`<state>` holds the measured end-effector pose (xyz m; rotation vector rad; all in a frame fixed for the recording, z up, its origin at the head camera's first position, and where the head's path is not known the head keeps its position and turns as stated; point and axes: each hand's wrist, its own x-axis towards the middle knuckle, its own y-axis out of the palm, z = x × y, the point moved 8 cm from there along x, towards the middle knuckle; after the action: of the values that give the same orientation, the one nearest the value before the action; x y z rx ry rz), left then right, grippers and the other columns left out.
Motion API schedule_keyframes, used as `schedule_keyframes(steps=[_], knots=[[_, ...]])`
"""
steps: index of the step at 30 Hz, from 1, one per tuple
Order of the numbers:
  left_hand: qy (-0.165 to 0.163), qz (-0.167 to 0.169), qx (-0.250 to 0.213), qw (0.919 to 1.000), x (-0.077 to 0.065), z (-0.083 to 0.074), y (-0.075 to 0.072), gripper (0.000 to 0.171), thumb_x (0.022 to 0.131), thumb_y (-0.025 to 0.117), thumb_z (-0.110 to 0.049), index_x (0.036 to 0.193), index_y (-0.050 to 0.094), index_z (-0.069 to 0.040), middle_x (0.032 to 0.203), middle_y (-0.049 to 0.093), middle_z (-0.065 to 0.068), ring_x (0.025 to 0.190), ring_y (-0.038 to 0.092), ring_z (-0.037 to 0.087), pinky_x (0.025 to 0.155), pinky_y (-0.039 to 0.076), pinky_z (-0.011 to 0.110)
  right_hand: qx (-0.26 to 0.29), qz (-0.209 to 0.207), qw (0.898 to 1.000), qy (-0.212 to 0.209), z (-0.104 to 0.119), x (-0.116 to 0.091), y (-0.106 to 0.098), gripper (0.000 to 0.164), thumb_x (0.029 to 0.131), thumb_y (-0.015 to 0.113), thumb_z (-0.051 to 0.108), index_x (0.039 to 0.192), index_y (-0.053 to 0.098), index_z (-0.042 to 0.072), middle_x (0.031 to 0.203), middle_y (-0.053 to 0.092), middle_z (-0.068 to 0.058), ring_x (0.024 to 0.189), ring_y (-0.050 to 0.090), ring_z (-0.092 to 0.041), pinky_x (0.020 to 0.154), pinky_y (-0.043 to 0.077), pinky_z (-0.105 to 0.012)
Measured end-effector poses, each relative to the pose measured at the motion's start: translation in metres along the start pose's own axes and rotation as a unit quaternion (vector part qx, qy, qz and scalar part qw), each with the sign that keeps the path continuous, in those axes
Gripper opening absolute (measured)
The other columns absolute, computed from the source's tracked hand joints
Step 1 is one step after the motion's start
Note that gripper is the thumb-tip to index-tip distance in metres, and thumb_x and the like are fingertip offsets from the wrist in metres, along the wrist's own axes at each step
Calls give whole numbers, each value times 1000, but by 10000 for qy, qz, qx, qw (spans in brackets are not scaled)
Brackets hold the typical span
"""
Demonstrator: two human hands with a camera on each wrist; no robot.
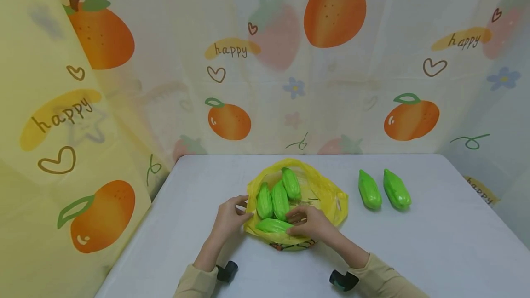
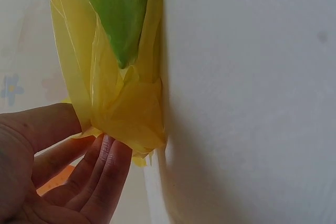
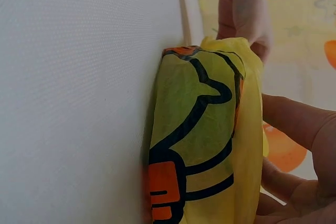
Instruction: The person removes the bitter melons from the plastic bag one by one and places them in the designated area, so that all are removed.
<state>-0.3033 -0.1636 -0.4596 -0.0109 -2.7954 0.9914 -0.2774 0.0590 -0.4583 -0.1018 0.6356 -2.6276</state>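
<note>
Left hand point(image 1: 230, 217) pinches the left edge of a thin yellow plastic bag point(image 1: 334, 191), open on a white table point(image 1: 439, 247) | right hand point(image 1: 313, 224), fingers bent, at the nearest of four glossy green, elongated vegetables point(image 1: 280, 200) inside, its grip unclear | two matching green vegetables point(image 1: 370, 191) lie right of the bag

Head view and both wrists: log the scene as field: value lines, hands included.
container: yellow bag, mouth open, on white table
in bag: four green gourd-shaped pieces visible
outside bag: two similar green pieces, right of it
left hand: pinches the bag's left edge
right hand: at the bag's mouth by the nearest piece; grip unclear
backdrop: fruit-print cloth
</note>
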Motion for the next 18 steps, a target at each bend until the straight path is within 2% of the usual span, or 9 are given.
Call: schedule_keyframes(steps=[10,18], knots=[[-55,14,-50,10000,-1,1,0,47,74,78,-5,119,63,-3,98,67,13,73,67,17,61,56,25,-73,210,9997,-77,-2,0,4,46,75,80,23,114,64,4,108,68,-12,94,66,-25,77,56,-33],[1,32,-84,10000,-2,-1,0,46,75,77,-5,119,63,-2,98,67,13,73,67,17,60,55,24,-425,319,9986,3,0,-1,6,45,74,81,27,112,67,7,105,69,-8,95,65,-23,78,55,-34]])
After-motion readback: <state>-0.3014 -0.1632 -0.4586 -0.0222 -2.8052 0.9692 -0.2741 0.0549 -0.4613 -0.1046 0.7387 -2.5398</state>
